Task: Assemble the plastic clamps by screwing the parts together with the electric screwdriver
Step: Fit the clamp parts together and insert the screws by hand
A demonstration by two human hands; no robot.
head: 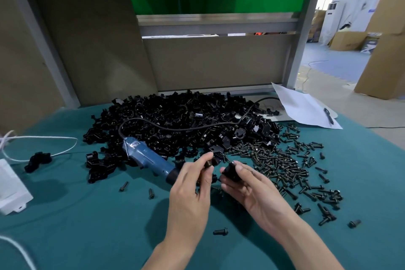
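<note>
Head view: teal cloth (98,226) (cardboard panels (92,39) behind), left hand (190,193) tight on small part (209,162), right hand (247,188) round clamp piece (231,171).

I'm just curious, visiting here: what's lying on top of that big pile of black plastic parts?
The black cord of the blue electric screwdriver snakes across the pile of black clamp parts. Whatever lies beneath the heaped parts is covered.

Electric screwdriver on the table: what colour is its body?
The electric screwdriver has a blue body and black nose; the head view shows it.
</note>
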